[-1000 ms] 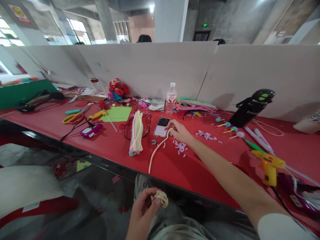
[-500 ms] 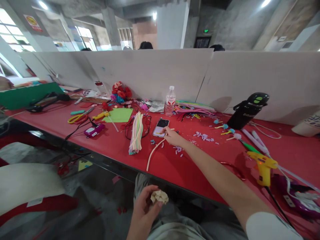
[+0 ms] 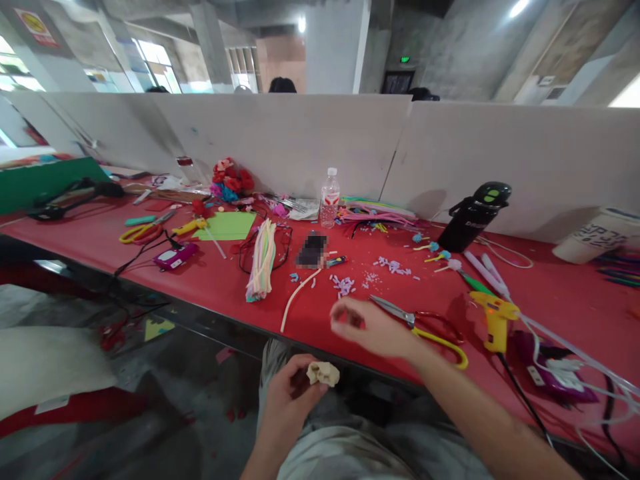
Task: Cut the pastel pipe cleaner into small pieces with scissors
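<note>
My left hand [image 3: 290, 397] is closed around a cream, crumpled flower-like piece [image 3: 324, 375], held between thumb and fingers over my lap. Above the table's front edge, my right hand [image 3: 367, 328] has its fingers loosely curved, with a gap to the thumb and nothing visible in it. Just right of that hand lie scissors [image 3: 440, 340] with red and yellow handles, partly behind my forearm. A cream strip [image 3: 295, 299] lies on the table, reaching toward the dark phone [image 3: 311, 252], which is blurred out. Small purple bits [image 3: 344, 287] are scattered behind my right hand.
A pastel pipe-cleaner bundle [image 3: 261, 261] lies left of the strip. Behind it stands a water bottle [image 3: 330, 200]. Rightward are a black flask [image 3: 474, 217], a yellow glue gun [image 3: 495, 319] and a purple power strip [image 3: 553, 373] with cables. A pale partition [image 3: 280, 143] closes off the back.
My right hand has left the phone and drawn back toward the table's front edge. The phone's screen has gone dark. The scissors show now; my left hand keeps hold of the cream piece.
</note>
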### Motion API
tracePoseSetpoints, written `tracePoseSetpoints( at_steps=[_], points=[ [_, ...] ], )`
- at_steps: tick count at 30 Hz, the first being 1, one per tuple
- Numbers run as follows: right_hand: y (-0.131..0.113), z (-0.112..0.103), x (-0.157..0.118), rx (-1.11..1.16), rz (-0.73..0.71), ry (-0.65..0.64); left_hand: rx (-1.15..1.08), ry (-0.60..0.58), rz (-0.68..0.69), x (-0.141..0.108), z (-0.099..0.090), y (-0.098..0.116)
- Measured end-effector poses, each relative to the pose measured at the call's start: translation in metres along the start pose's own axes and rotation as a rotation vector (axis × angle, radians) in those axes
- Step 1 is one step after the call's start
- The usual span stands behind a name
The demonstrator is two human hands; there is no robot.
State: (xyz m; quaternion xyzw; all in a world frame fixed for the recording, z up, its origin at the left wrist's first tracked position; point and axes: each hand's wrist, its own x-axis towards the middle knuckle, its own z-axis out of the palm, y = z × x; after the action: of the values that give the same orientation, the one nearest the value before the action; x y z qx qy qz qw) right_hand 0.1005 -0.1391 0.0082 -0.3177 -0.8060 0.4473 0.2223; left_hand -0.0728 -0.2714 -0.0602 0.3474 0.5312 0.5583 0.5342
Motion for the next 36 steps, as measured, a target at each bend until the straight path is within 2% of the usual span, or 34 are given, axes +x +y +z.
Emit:
tracePoseSetpoints(
  at_steps=[1, 4, 7, 9, 13, 16, 19, 21, 24, 26, 29, 32, 34, 36],
  points=[
    [-0.005, 0.009, -0.016, 0.004, 0.027, -0.015, 0.025, -0.039, 0.018, 0.000, 0.002, 0.000],
    [-0.010, 0.041, -0.058, 0.006, 0.048, 0.060, 0.114, -0.145, 0.115, -0.002, 0.009, 0.003],
    [-0.002, 0.066, -0.085, 0.091, 0.113, 0.293, 0.189, -0.227, 0.178, -0.009, 0.019, 0.009],
    [0.004, 0.072, -0.098, 0.244, 0.164, 0.379, 0.181, -0.275, 0.130, -0.014, 0.026, 0.010],
    [0.004, 0.065, -0.118, 0.460, 0.217, 0.440, -0.022, -0.245, -0.009, -0.019, 0.044, 0.003],
    [-0.002, 0.054, -0.128, 0.386, 0.197, 0.556, -0.154, -0.208, -0.011, -0.021, 0.058, -0.001],
    [-0.007, 0.044, -0.136, 0.310, 0.194, 0.598, -0.175, -0.295, -0.038, -0.024, 0.072, 0.003],
    [-0.010, 0.038, -0.140, 0.251, 0.205, 0.615, -0.059, -0.311, 0.039, -0.027, 0.079, 0.009],
    [-0.015, 0.034, -0.143, 0.159, 0.199, 0.622, 0.277, -0.251, 0.345, -0.032, 0.086, 0.022],
    [-0.020, 0.034, -0.144, 0.127, 0.178, 0.624, 0.442, -0.289, 0.477, -0.036, 0.089, 0.029],
    [-0.026, 0.037, -0.146, 0.070, 0.133, 0.661, 0.499, -0.379, 0.463, -0.037, 0.091, 0.034],
    [-0.031, 0.038, -0.147, -0.053, 0.068, 0.715, 0.450, -0.335, 0.422, -0.035, 0.088, 0.034],
    [-0.034, 0.037, -0.148, -0.156, 0.025, 0.722, 0.447, -0.285, 0.469, -0.033, 0.086, 0.035],
    [-0.036, 0.036, -0.148, -0.206, 0.016, 0.687, 0.498, -0.275, 0.579, -0.034, 0.084, 0.039]
  ],
)
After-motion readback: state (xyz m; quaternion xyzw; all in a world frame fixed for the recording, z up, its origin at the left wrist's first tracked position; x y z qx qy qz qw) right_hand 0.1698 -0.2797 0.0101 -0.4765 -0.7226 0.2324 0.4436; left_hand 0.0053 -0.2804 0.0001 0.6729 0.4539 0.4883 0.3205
